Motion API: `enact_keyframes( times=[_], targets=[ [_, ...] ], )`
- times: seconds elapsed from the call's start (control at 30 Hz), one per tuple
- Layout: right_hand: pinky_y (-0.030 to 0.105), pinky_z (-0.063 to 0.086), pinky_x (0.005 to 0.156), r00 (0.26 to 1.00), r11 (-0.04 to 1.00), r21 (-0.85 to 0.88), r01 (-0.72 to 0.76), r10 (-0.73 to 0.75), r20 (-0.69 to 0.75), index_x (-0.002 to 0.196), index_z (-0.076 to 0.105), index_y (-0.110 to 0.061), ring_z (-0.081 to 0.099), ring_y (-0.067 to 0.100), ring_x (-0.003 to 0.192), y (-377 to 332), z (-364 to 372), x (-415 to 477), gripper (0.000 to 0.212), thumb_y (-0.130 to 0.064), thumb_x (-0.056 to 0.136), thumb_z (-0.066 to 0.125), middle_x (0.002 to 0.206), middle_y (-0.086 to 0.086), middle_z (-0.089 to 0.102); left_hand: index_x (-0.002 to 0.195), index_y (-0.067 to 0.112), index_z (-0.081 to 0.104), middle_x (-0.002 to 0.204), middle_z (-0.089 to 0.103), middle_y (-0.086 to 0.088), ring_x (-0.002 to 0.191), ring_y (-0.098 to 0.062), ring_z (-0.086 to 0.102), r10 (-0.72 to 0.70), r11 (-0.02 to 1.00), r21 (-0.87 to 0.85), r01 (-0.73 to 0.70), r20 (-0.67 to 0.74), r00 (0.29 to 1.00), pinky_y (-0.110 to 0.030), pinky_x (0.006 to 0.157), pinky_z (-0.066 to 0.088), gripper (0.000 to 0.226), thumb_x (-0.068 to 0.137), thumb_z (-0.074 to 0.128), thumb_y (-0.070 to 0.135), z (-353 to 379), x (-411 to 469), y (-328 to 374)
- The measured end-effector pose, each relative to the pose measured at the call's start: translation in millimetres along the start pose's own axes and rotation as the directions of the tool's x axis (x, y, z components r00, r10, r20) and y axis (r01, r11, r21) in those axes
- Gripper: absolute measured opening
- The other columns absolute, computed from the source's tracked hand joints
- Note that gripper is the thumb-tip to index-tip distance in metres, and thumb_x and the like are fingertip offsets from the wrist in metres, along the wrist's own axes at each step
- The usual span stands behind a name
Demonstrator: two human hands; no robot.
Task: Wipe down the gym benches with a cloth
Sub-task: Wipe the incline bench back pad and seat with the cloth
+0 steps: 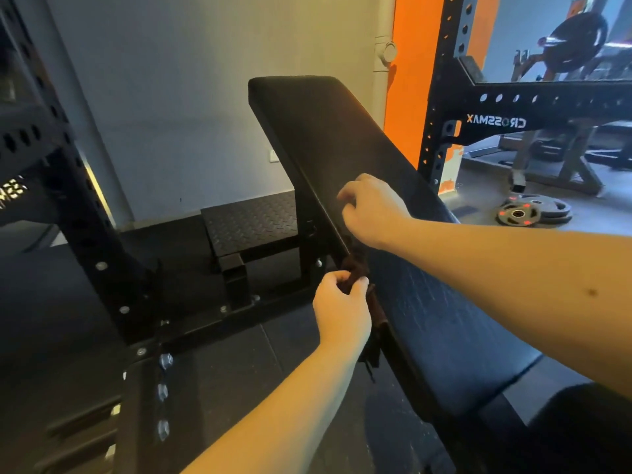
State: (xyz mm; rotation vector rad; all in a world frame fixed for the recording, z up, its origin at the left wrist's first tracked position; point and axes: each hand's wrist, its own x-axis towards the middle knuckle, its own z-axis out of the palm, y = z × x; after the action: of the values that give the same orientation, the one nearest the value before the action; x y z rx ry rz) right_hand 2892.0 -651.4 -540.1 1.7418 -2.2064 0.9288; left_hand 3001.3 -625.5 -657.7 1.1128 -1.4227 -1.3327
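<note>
left hand (pixel 342 309) clenched on a dark cloth (pixel 355 268) hanging at the gym bench (pixel 342 131) edge, right hand (pixel 372 213) just above it, fingers curled at that edge, its grip unclear

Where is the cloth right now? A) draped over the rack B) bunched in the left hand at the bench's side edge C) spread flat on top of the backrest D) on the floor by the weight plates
B: the left hand grips the dark cloth against the side edge of the bench.
</note>
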Motion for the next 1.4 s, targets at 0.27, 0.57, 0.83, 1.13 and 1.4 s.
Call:
enact_keyframes(
  times=[0.27,0.57,0.83,1.13,1.4],
  targets=[
    [0.03,0.054,0.088,0.999,1.0,-0.027,-0.015,0.014,-0.039,0.123,0.069,-0.023,0.058,0.017,0.109,12,-3,5,0.03,-0.014,0.097,0.057,0.119,-0.006,0.055,0.113,0.02,0.068,0.105,0.069,0.001,0.098,-0.016,0.068,0.06,0.993,-0.088,-0.077,-0.179,0.982,-0.039,0.087,0.061,0.014,0.099,0.065,0.021,-4,80,40],
    [0.033,0.056,0.092,0.995,0.997,0.026,-0.071,0.073,-0.068,0.119,0.071,-0.024,0.059,0.018,0.112,24,-9,5,0.029,-0.013,0.094,0.06,0.121,-0.005,0.057,0.136,0.02,0.063,0.126,0.066,-0.001,0.118,-0.02,0.062,-0.037,0.987,-0.163,0.0,-0.221,0.975,-0.037,0.098,0.051,0.034,0.103,0.059,0.024,-1,107,67],
    [0.033,0.056,0.091,0.996,0.996,0.055,-0.077,0.079,-0.032,0.122,0.069,-0.022,0.059,0.019,0.11,15,-3,-16,0.031,-0.012,0.095,0.058,0.12,-0.004,0.056,0.121,0.021,0.072,0.105,0.07,0.003,0.1,-0.013,0.067,0.015,1.0,0.001,-0.015,-0.089,0.996,-0.032,0.088,0.055,0.023,0.104,0.057,0.027,-2,38,26],
    [0.032,0.053,0.091,0.999,0.996,0.076,-0.042,0.043,-0.009,0.121,0.069,-0.02,0.06,0.02,0.11,-2,9,-21,0.03,-0.012,0.095,0.056,0.123,-0.002,0.059,0.106,0.023,0.071,0.097,0.07,0.004,0.091,-0.013,0.066,-0.021,0.992,0.123,0.008,0.111,0.994,-0.029,0.077,0.051,0.014,0.101,0.061,0.031,-12,-30,-15],
    [0.036,0.057,0.091,0.995,0.993,0.054,-0.101,0.102,-0.02,0.124,0.068,-0.022,0.059,0.021,0.111,8,10,-29,0.033,-0.012,0.094,0.058,0.126,-0.001,0.055,0.118,0.024,0.063,0.102,0.066,0.005,0.096,-0.014,0.065,-0.025,1.0,0.006,0.025,-0.042,0.999,-0.03,0.081,0.057,0.017,0.103,0.059,0.03,4,-13,-2]
  ],
)
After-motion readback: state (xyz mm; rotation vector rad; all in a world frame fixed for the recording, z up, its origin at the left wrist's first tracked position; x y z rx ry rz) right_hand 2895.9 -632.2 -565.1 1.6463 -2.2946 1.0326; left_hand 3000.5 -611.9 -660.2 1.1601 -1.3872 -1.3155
